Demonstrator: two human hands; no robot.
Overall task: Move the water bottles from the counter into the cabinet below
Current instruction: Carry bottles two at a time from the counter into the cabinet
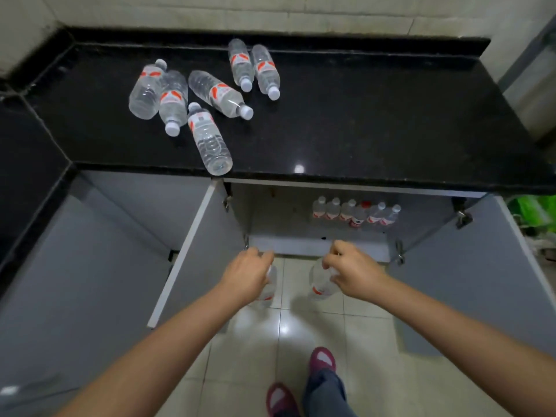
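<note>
Several clear water bottles (209, 139) with red-and-white labels lie on their sides on the black counter (361, 115), left of its middle. Below, the cabinet (279, 212) stands open, and several bottles (355, 212) stand upright in a row at its back right. My left hand (248, 273) grips a bottle (269, 291) from above, in front of the cabinet opening. My right hand (349, 270) grips another bottle (320, 282) the same way. Both bottles hang upright over the floor, side by side.
Two grey cabinet doors swing outward, the left door (186, 254) beside my left arm and the right door (481, 266) beside my right arm. My feet in red slippers (323, 359) stand on the pale tiled floor. A green bag (534, 212) sits at far right.
</note>
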